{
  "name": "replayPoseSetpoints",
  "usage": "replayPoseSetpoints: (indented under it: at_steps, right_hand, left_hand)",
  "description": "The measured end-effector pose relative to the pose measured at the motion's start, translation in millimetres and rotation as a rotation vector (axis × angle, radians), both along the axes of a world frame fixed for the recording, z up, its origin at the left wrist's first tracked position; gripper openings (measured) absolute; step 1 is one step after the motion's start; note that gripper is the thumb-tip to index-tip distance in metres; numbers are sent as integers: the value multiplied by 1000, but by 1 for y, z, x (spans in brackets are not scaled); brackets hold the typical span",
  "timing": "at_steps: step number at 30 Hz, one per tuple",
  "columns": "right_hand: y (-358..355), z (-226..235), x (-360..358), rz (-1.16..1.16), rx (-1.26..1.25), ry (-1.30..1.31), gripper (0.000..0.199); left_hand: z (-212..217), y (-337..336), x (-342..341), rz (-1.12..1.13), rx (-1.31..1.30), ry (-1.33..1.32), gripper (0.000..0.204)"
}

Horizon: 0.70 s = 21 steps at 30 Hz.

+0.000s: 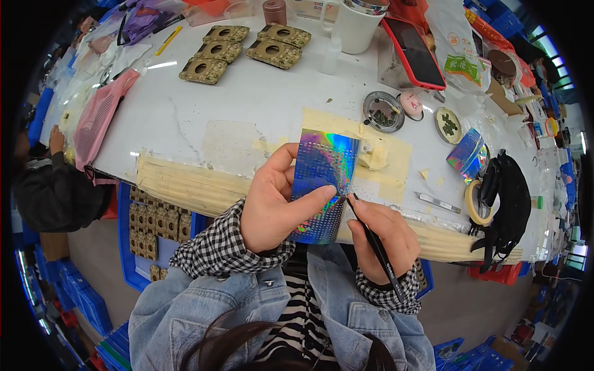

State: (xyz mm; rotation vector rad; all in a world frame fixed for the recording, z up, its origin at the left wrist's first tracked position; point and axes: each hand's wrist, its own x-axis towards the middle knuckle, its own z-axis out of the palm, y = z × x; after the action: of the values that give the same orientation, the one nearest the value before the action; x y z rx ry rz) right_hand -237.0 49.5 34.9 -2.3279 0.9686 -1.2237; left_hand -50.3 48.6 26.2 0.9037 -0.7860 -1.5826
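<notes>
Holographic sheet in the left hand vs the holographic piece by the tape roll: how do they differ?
The holographic sheet is held upright in the left hand, while the holographic piece rests on the table, untouched. The held sheet looks larger and flat; the piece by the tape roll looks smaller and curled. The right hand points black tweezers at the held sheet only. Both have the same rainbow shine.

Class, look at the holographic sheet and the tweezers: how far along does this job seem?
Done, it seems: five camouflage pieces lie in rows on the table. In hand: the left hand holds a holographic sheet while the right hand sets black tweezers to its edge. Left, probably: more such pieces sit in the blue tray below.
</notes>
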Motion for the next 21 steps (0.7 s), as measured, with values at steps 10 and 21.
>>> replayPoseSetpoints:
  at_steps: [10,21]
  right_hand:
    - [1,-8,4,-3,-100,25,37]
    - [0,-12,6,62,-264,171,40]
  left_hand:
    - [-1,2,0,7,75,99,44]
    - [0,-1,1,14,187,228,42]
